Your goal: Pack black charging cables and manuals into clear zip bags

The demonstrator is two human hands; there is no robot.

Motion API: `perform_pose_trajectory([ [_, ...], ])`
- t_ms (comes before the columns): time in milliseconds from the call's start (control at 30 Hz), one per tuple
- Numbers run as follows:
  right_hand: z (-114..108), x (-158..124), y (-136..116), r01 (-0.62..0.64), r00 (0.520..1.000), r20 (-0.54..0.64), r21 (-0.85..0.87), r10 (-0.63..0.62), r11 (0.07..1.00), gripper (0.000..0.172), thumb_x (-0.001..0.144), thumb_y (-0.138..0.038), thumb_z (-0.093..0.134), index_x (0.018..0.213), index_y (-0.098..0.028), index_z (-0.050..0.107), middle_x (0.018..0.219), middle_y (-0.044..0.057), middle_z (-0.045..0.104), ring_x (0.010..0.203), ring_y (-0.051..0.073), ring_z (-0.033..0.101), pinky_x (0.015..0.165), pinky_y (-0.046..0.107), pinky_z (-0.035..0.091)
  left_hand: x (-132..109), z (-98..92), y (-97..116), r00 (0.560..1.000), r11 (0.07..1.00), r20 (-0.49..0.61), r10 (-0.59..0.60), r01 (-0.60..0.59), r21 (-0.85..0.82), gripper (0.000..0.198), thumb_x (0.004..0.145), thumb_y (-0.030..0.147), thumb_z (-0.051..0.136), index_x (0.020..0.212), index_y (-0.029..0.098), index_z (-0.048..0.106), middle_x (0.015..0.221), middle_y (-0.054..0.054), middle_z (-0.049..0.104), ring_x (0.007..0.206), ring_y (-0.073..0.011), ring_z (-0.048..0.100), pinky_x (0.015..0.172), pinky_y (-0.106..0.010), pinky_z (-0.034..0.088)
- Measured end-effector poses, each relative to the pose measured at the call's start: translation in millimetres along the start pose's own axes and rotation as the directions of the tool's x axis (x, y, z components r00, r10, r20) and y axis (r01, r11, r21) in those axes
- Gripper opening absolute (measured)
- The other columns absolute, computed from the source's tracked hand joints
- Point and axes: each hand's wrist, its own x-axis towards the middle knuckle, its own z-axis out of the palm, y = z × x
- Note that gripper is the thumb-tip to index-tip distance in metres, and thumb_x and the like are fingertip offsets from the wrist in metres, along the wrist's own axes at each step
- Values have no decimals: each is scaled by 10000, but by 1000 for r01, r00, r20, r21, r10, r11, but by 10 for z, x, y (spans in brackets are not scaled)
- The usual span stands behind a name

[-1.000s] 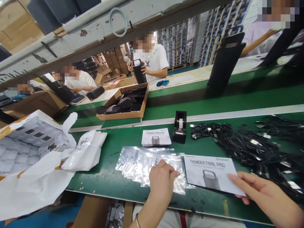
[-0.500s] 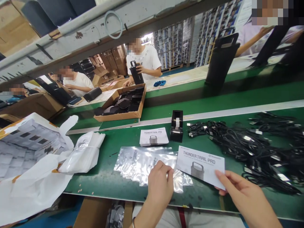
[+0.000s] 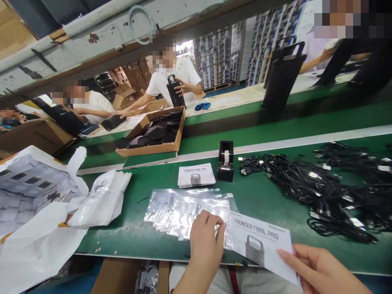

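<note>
My left hand pinches the near edge of the top clear plastic bag in a fanned stack on the green table. My right hand holds a white "Thunder Trail Pro" booklet by its right end, its left end lying against the bag by my left fingers. A stack of the same booklets lies farther back at the middle.
A black tape dispenser stands behind the bags. A heap of black cables fills the right. White plastic wrapping and a box of white parts sit left. A cardboard tray of black parts and several people lie beyond the conveyor.
My right hand has brought the booklet nearer and lower, its left end now against the bag at my left fingers. My left hand stays pinching the bag.
</note>
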Motion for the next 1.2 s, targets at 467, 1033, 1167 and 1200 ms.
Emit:
perform_pose_trajectory([
  [467, -197, 153, -248, 19, 945, 322, 141, -64, 990, 302, 733, -456, 612, 641, -170, 588, 532, 3, 633, 459, 93, 563, 480, 179, 428, -3, -10, 4, 996, 998, 59, 66, -66, 13, 126, 841, 165, 507, 798, 199, 620, 805, -47, 586, 744, -195, 543, 654, -322, 442],
  [1033, 353, 679, -999, 481, 843, 81, -556, -532, 678, 217, 815, -133, 434, 766, -182, 640, 757, 76, 694, 733, 232, 644, 648, 358, 503, 121, -234, 15, 997, 977, 77, -2, 18, -214, 154, 862, 163, 442, 797, 190, 579, 831, -45, 537, 796, -192, 533, 717, -316, 426],
  [1167, -136, 934, -1112, 430, 735, -5, -770, -678, 472, 423, 770, 35, 344, 1054, -133, 610, 1125, 209, 581, 1000, 346, 534, 793, 520, 428, 123, -181, -45, 993, 997, 114, 23, -14, -80, 123, 819, 150, 489, 767, 198, 590, 828, -56, 573, 806, -226, 531, 720, -354, 415],
  [1200, -210, 983, -1116, 450, 717, 40, -789, -696, 418, 429, 749, 53, 363, 1013, -151, 633, 1084, 184, 603, 985, 328, 539, 804, 497, 434, 124, -177, -48, 994, 997, 107, 26, -18, -73, 124, 814, 145, 492, 761, 198, 589, 820, -55, 578, 801, -227, 532, 719, -355, 413],
])
